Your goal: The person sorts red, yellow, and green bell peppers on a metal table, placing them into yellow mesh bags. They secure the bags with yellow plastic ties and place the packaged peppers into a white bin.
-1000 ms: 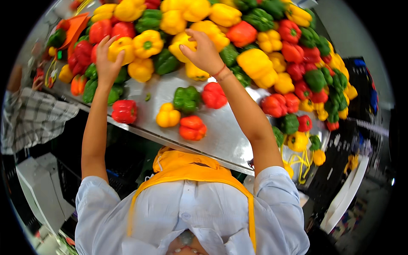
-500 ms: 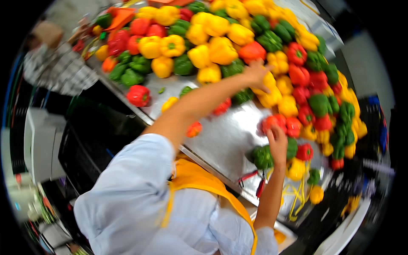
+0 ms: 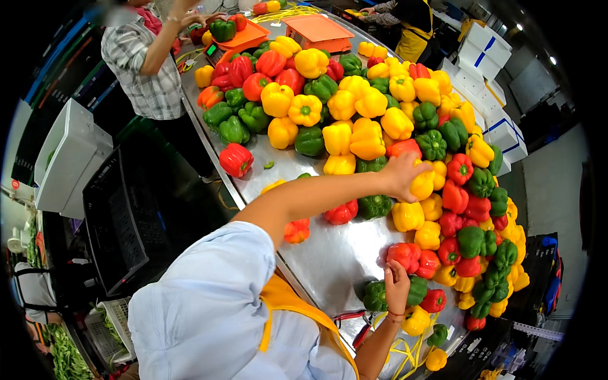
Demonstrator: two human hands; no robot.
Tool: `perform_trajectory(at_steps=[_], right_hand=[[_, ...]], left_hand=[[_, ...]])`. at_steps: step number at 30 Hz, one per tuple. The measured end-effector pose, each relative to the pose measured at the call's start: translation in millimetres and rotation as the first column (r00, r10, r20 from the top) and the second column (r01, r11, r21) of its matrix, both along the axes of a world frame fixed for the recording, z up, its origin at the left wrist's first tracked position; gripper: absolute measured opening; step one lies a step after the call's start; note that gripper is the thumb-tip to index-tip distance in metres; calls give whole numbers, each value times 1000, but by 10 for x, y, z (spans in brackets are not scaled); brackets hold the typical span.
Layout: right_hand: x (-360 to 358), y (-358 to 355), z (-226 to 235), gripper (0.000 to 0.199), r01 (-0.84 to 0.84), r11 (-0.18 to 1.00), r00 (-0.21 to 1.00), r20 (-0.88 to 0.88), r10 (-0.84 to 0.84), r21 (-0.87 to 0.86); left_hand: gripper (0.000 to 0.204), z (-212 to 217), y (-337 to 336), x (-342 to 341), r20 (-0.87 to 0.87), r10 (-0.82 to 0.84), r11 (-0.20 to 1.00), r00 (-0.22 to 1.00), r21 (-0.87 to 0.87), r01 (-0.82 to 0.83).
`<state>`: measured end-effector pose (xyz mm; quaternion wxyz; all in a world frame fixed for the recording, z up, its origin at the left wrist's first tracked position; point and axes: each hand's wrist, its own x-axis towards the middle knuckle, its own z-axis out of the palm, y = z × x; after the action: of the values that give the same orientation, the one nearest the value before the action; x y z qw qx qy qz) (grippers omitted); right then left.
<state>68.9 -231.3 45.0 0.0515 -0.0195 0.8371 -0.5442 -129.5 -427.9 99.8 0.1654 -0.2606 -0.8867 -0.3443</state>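
A yellow pepper sits in the heap on the counter, the left hand spread wide against it; nearer, the right hand half-curls at a red pepper, its grip impossible to tell. Beyond, at left, stands a person in a checked shirt.

Head-worn fisheye view, looking down

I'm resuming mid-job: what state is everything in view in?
Left hand: fingers spread, at glossy yellow bell pepper.
Right hand: fingers curled, at glossy red bell pepper.
Shiny steel table: heaped with peppers.
Left flat orange scale: upright.
Right flat orange scale: upright.
Thin yellow straps: tangled.
White foam boxes: stacked.
Red-handled tool: partly hidden, opening unclear.
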Motion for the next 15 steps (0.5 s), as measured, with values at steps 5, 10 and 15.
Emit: perform_trajectory(at_steps=[5, 10, 15], right_hand=[[-169, -236, 12, 21, 18, 1000, 1000, -12, -19, -18], [-330, -513, -118, 23, 108, 984, 994, 19, -106, -141], [-336, -884, -8, 25, 167, 971, 984, 84, -155, -171]], left_hand=[[74, 492, -1321, -155, -357, 174, 981, 918, 148, -128], [74, 343, -2769, -620, -247, 558, 828, 792, 100, -552], [75, -57, -3152, -996, -84, 593, 801, 801, -34, -597]])
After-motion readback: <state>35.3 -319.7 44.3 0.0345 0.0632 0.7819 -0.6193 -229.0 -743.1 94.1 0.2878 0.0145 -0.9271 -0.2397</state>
